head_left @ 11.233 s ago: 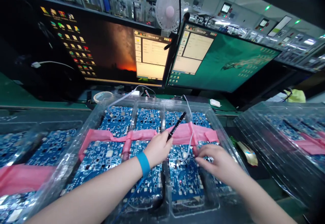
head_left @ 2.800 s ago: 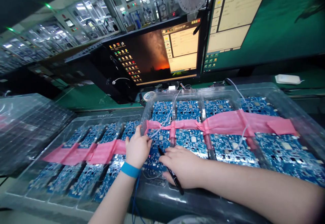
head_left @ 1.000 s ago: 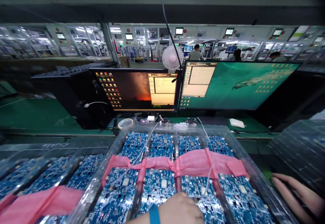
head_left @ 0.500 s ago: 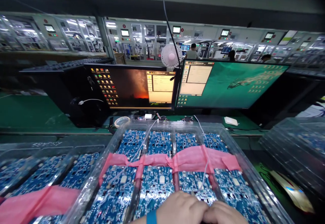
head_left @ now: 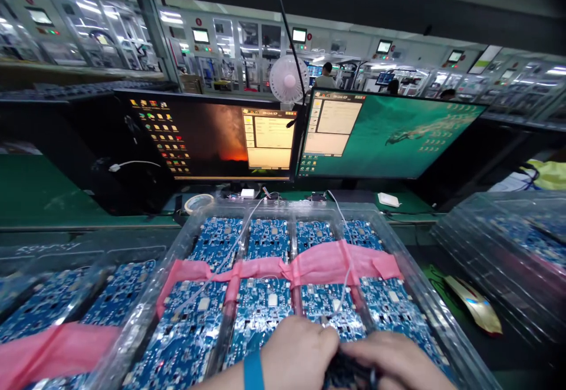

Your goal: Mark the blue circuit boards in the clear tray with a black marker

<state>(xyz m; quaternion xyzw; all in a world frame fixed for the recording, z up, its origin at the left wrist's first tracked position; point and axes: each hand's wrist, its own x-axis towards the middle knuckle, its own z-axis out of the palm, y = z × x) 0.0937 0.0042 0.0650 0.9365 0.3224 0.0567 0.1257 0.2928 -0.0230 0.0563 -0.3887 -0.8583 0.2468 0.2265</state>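
Note:
My left hand [head_left: 294, 352], with a blue wristband [head_left: 253, 371], is closed over the blue circuit boards [head_left: 263, 307] in the clear plastic tray. Close beside it, my right hand [head_left: 395, 357] has its fingers curled. A dark, cable-like thing [head_left: 349, 371] lies between the hands; the right fingers close on its edge. What my left fingers hold is hidden. Pink strips [head_left: 318, 263] cross the tray [head_left: 137, 319] over its dividers. One thin white cable [head_left: 342, 216] runs to a board just beyond my left hand, and another white cable [head_left: 241, 234] crosses the left boards.
Two lit monitors [head_left: 212, 142] stand behind the tray, with a small fan [head_left: 289, 79] above them. A gold mouse [head_left: 475, 307] lies at the right. Neighbouring trays with boards flank the middle one. A tape roll [head_left: 198, 202] sits at the back edge.
My hands have moved slightly apart, and the dark cable-like thing now shows between them. The camera has turned a little, shifting the scene left and up.

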